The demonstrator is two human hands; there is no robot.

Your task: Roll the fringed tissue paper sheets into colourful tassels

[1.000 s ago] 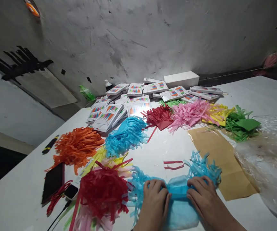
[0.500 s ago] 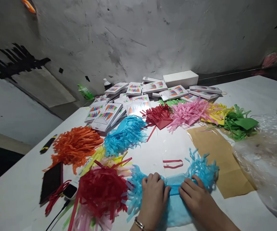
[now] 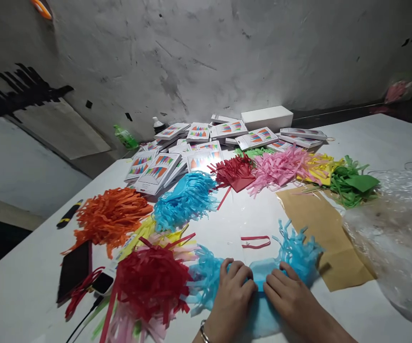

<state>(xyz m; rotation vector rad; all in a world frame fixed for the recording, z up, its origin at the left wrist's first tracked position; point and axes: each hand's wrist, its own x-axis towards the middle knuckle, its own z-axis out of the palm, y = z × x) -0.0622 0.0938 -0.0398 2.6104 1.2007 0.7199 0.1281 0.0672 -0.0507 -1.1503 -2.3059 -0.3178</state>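
Note:
In front of me a sheet of blue tissue paper (image 3: 263, 317) lies on the table, its two ends cut into fringe. A blue fringe (image 3: 301, 252) spreads out on the right and another on the left. Across the uncut middle runs a darker folded band. My left hand (image 3: 235, 288), with a bracelet at the wrist, has its fingers curled onto this band. My right hand (image 3: 289, 288) grips the same band a short way to the right, fingers bent. The thumbs are partly hidden. Just beyond the paper lies a thin red strip loop (image 3: 255, 242).
Red fringed paper (image 3: 152, 283), orange fringe (image 3: 113, 216) and a blue tassel bundle (image 3: 186, 197) lie left and ahead. Printed boxes (image 3: 159, 171) pile up at the back. A phone (image 3: 74, 271) rests at left; brown paper (image 3: 325, 233) and clear plastic (image 3: 395, 238) at right.
My left hand has shifted right along the blue tissue paper, closer to my right hand, and its fingers are more curled. My right hand has moved only slightly.

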